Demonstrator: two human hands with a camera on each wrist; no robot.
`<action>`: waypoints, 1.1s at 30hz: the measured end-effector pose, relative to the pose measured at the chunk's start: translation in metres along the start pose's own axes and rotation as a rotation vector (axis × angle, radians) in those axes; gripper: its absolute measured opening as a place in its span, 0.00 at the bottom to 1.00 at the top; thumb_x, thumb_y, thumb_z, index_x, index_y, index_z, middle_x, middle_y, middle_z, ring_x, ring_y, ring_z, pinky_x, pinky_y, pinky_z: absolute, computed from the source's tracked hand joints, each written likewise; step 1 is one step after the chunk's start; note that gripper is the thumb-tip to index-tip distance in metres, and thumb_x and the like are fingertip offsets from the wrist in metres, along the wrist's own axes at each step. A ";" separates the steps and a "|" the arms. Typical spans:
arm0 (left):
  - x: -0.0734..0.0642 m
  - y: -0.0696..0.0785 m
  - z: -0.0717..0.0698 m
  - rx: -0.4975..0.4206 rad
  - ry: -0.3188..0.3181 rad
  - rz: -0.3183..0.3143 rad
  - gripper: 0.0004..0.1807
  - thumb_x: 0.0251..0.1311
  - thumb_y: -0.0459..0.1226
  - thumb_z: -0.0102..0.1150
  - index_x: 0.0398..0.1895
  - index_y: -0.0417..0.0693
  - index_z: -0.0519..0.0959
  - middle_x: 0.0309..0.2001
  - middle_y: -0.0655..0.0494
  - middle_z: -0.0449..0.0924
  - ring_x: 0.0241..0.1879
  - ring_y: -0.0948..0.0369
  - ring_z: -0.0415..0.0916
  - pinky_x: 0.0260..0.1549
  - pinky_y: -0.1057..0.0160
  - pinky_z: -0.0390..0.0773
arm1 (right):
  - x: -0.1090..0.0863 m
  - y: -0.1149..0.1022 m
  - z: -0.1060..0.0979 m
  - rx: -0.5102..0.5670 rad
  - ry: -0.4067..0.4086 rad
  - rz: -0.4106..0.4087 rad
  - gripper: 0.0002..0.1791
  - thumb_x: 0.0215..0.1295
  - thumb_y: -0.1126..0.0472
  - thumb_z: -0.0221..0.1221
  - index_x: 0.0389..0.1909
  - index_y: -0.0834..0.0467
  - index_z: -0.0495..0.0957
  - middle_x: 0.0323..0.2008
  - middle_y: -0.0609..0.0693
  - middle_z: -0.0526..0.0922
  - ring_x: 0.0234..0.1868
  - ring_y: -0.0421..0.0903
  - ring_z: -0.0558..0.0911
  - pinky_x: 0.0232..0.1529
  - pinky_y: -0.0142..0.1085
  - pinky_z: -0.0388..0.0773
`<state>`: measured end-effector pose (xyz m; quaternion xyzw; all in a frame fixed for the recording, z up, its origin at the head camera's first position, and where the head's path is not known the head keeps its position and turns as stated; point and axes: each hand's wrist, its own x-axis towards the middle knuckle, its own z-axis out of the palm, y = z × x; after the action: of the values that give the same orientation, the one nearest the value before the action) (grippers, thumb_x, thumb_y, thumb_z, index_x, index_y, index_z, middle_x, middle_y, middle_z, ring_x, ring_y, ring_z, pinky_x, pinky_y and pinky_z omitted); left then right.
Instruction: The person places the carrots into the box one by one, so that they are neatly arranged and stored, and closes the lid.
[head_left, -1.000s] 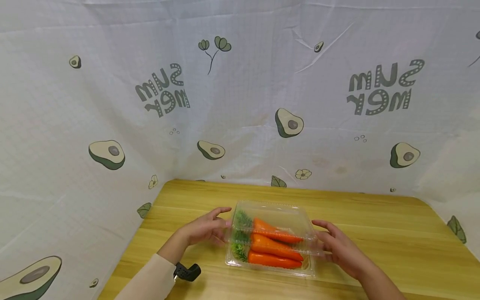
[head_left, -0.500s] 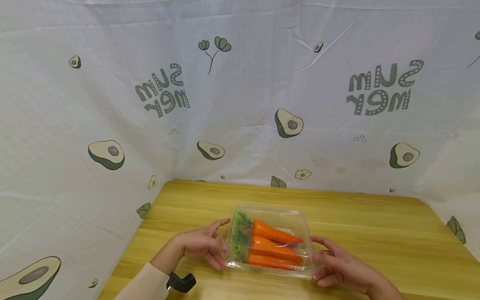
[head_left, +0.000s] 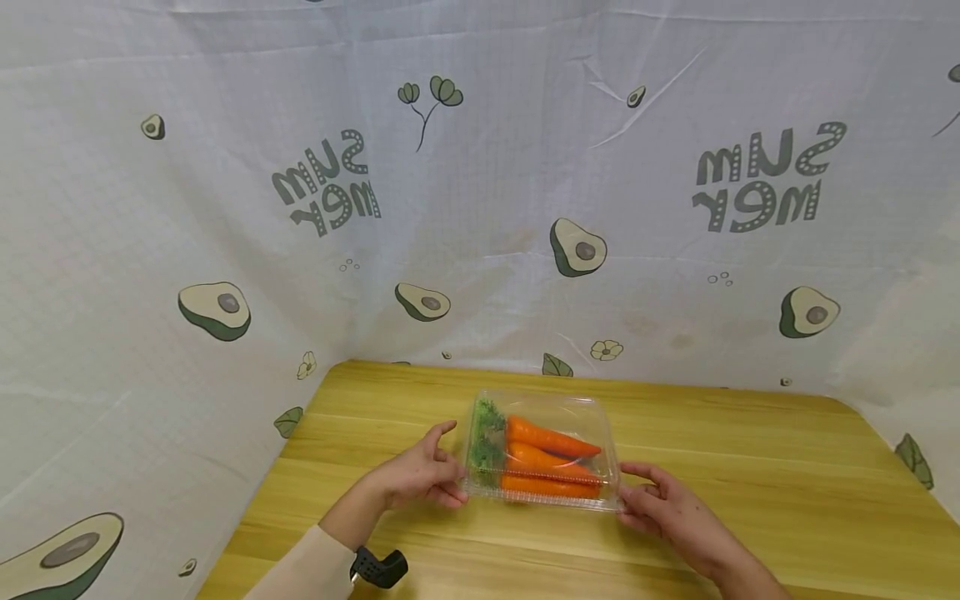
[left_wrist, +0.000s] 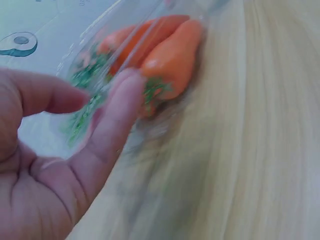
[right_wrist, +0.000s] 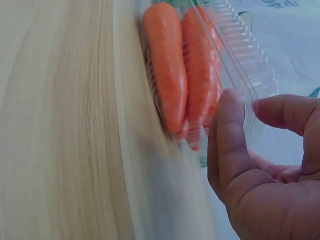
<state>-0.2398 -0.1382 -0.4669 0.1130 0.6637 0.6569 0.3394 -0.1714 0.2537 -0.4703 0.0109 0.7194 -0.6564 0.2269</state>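
A clear plastic clamshell box (head_left: 609, 446) sits in the middle of the wooden table, its lid down. Through it show three orange carrots (head_left: 555, 437) with green leafy tops (head_left: 487, 442) on the left. My left hand (head_left: 423, 472) holds the box's near left corner by the rim, thumb below and index finger raised. At the opposite near corner, my right hand (head_left: 671, 508) pinches the rim between thumb and fingers. The right wrist view shows the ridged clear rim (right_wrist: 245, 75) beside the right fingertips. Whether the box's base touches the table cannot be told.
Pale wooden tabletop (head_left: 750, 467) extends on both sides of the box. A white cloth (head_left: 480, 208) printed with avocados and lettering hangs behind and at the left. A black band (head_left: 380, 568) is on the left wrist.
The lid was partly raised a second ago and came down over the carrots. Since then both hands and the box have shifted away from the person.
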 end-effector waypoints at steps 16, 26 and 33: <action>0.009 -0.003 0.007 -0.032 0.118 0.009 0.28 0.67 0.29 0.57 0.68 0.34 0.61 0.35 0.50 0.81 0.31 0.63 0.83 0.37 0.66 0.86 | 0.010 0.003 0.004 0.152 0.049 -0.048 0.39 0.75 0.63 0.57 0.75 0.73 0.47 0.42 0.47 0.86 0.42 0.38 0.87 0.47 0.30 0.85; 0.009 -0.004 0.009 -0.029 0.132 0.032 0.26 0.67 0.26 0.56 0.66 0.33 0.62 0.32 0.51 0.83 0.31 0.63 0.84 0.36 0.66 0.86 | 0.011 0.005 -0.001 0.261 -0.002 -0.052 0.26 0.74 0.65 0.58 0.67 0.66 0.63 0.48 0.51 0.84 0.44 0.38 0.87 0.50 0.31 0.84; 0.011 -0.005 0.012 -0.032 0.154 0.040 0.26 0.67 0.25 0.56 0.66 0.33 0.62 0.33 0.50 0.84 0.30 0.63 0.84 0.36 0.66 0.86 | 0.011 0.006 -0.002 0.290 0.006 -0.040 0.23 0.73 0.68 0.58 0.65 0.65 0.65 0.46 0.52 0.85 0.44 0.39 0.87 0.49 0.31 0.85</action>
<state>-0.2390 -0.1231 -0.4740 0.0702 0.6748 0.6809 0.2760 -0.1805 0.2536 -0.4796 0.0314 0.6176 -0.7580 0.2075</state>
